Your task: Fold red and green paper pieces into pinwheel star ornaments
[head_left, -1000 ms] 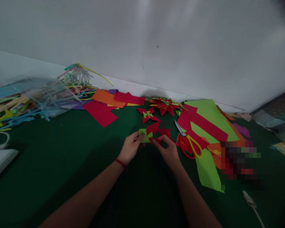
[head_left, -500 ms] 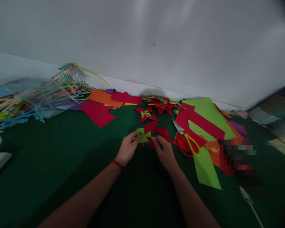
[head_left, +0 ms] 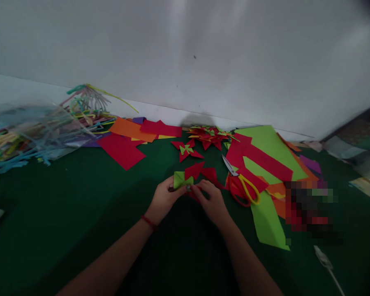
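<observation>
Green-and-red folded paper point(head_left: 179, 179) lies between the two hands, at the middle of the table point(head_left: 80, 230); whether it touches the cloth-green top we cannot tell. We see the left hand point(head_left: 166, 196) closed on its green part, and the right hand point(head_left: 212, 200) with thumb and fingertips pinched together at its red lower side. Just beyond, we note a red star point(head_left: 186, 150) with a green centre, and behind that a pile of paper stars point(head_left: 208, 135). To the right, scissors point(head_left: 241, 178) with red and yellow handles rest among cut sheets point(head_left: 267, 162). To the left, we find orange paper point(head_left: 132, 128) overlapping red paper point(head_left: 122, 153), then bundled coloured stems point(head_left: 91, 100) farther out.
</observation>
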